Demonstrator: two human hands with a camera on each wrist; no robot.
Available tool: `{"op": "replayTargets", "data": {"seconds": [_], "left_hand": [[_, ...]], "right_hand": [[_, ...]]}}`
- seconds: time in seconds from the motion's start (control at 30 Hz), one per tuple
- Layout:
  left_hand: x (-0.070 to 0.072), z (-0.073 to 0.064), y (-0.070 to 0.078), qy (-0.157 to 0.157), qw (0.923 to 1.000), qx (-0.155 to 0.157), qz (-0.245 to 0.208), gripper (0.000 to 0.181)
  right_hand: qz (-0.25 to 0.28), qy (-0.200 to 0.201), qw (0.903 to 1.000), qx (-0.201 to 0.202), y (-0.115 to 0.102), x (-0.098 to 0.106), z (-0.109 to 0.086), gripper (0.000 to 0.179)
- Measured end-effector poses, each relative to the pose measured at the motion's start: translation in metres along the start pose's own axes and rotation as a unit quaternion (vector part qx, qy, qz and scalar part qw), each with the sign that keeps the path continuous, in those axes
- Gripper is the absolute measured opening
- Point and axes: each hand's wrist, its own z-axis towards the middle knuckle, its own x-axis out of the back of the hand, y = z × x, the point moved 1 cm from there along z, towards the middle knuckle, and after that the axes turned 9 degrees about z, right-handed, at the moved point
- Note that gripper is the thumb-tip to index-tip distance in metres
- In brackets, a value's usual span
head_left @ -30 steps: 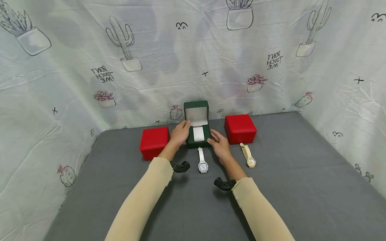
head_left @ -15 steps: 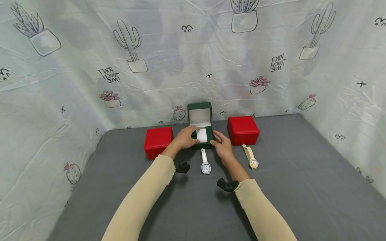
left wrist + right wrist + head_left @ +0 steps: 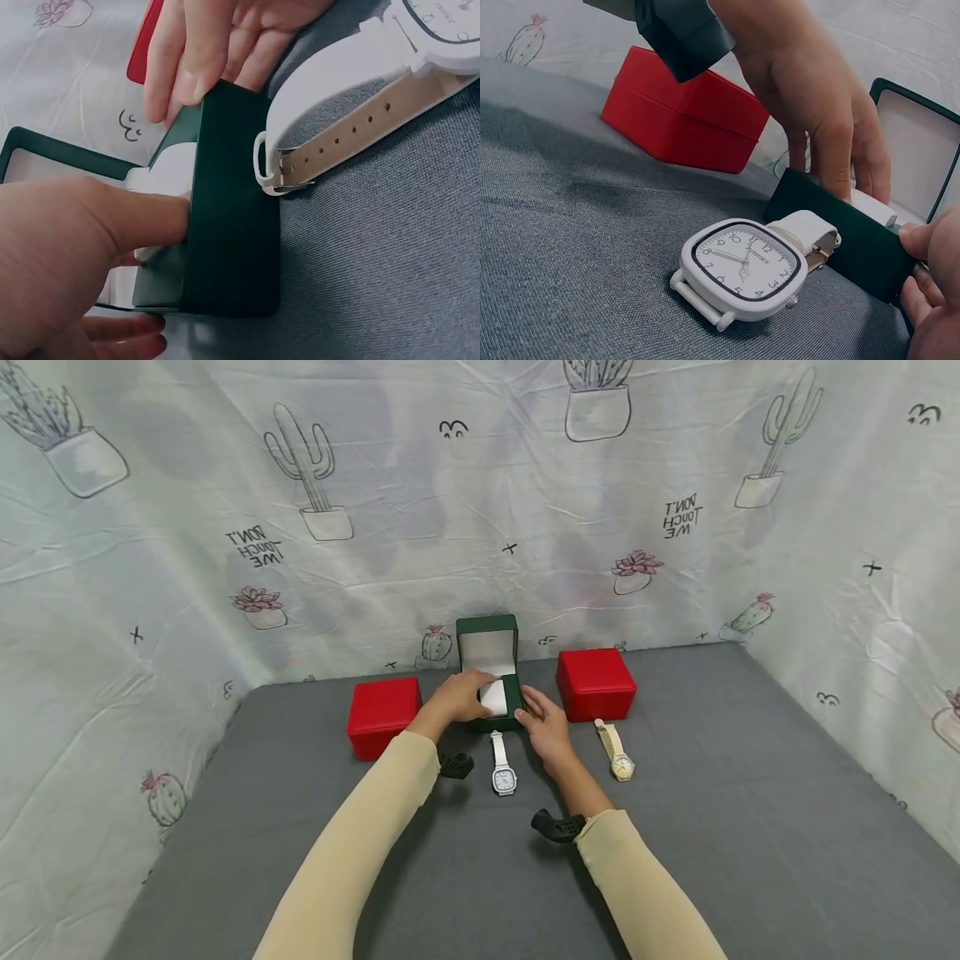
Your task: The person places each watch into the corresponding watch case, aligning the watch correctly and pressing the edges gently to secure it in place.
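Note:
An open green watch box (image 3: 512,695) stands at the back middle of the table, lid up. Inside it lies a white watch cushion (image 3: 492,698). My left hand (image 3: 454,697) reaches into the box from the left and pinches the cushion between thumb and fingers; the far fingertips are partly hidden. At the box's right side, my right hand (image 3: 549,731) holds the box, its thumb on the front corner and its fingers along the side. A white watch (image 3: 744,262) with a squarish dial lies just in front of the box.
Left of the green box stands a closed red box (image 3: 384,706), close to my left wrist. Another closed red box (image 3: 596,681) is on the right, with a cream-strapped watch (image 3: 622,766) in front of it. A printed cloth (image 3: 405,560) hangs behind the grey table (image 3: 465,877).
My left hand has moved from the box's left edge rightward onto the cushion and taken hold of it. The right hand stays at the box's right side.

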Motion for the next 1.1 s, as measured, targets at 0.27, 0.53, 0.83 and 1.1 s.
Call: {"op": "replayTargets", "data": {"seconds": [0.27,0.53,0.83,1.1], "left_hand": [[0.004,-0.008,-0.003,0.034,0.9994,0.008,0.004,0.061],[0.015,-0.018,-0.001,0.073,0.9943,0.012,-0.077,0.060],[-0.005,-0.039,-0.004,0.154,0.9278,0.078,-0.331,0.066],[-0.027,-0.050,-0.006,0.152,0.8701,0.127,-0.451,0.075]], "right_hand": [[0.000,0.001,1.0000,0.000,0.002,-0.003,0.001,0.048],[-0.001,0.002,1.0000,0.002,0.003,-0.003,0.003,0.048],[-0.012,0.008,0.9999,0.007,0.003,0.001,0.005,0.048],[-0.009,-0.005,0.9999,0.002,-0.001,0.001,0.004,0.049]]}}
